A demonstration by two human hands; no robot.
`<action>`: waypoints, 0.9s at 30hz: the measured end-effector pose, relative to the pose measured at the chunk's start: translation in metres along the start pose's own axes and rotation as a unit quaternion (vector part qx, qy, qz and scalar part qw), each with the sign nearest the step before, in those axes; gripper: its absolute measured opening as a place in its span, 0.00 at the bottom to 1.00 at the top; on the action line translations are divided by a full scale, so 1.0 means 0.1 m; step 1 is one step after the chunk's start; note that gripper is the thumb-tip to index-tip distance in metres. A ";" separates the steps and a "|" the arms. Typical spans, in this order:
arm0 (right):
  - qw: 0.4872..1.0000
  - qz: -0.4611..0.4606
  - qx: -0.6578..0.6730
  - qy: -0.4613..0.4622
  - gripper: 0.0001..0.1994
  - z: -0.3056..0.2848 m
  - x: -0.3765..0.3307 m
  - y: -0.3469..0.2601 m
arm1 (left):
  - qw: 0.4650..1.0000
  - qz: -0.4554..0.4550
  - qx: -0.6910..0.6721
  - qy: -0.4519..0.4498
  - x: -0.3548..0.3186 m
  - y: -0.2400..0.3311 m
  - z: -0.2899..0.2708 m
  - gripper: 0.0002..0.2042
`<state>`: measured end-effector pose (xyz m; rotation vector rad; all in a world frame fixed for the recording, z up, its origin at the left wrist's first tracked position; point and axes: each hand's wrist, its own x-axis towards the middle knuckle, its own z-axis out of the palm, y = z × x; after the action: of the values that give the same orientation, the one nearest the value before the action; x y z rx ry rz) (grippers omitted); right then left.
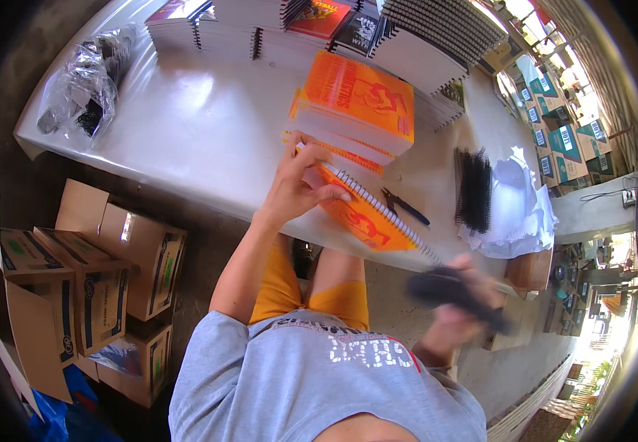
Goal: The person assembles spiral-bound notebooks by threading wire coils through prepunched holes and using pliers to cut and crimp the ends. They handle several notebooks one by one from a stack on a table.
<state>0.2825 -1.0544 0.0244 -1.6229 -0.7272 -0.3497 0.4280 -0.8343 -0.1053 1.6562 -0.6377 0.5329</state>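
My left hand [306, 177] is closed on an orange spiral-bound book [367, 221], thumb on its cover, at the table's near edge. A pale coil [369, 195] runs along the book's bound edge, and its tail sticks out past the lower right corner. At that tail, my right hand [473, 291] grips a dark, elongated handheld tool [455, 295]. Motion smears both, so the tool's kind cannot be made out. Just beyond the held book lies a pair of dark-handled cutters [405, 207]. Behind it rises a stack of orange books [363, 92].
More spiral-bound books [429, 48] stand in piles along the table's far side. Black coils [473, 190] and crumpled white paper [514, 210] lie at the right. A clear plastic bag [83, 88] rests at the far left. Cardboard boxes [105, 280] stand on the floor to my left.
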 end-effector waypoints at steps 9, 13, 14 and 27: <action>0.983 0.156 0.079 -0.062 0.14 0.03 0.57 1.07 | 0.958 -0.091 -0.270 -0.045 0.01 -0.16 0.07 0.36; 0.951 0.275 0.130 0.056 0.14 0.20 0.51 1.19 | 0.968 -0.064 -0.241 -0.029 0.00 -0.21 0.06 0.33; 0.975 0.205 0.077 0.030 0.14 0.24 0.53 1.11 | 0.965 -0.059 -0.252 -0.034 0.00 -0.21 0.06 0.34; 0.978 0.163 0.093 0.093 0.13 0.36 0.74 1.07 | 0.964 -0.045 -0.252 -0.066 0.06 -0.19 0.05 0.34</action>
<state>0.3996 -1.0045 -0.0207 -1.4771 -0.3330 -0.1853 0.4454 -0.8376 -0.1163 1.2346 -0.7217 0.1714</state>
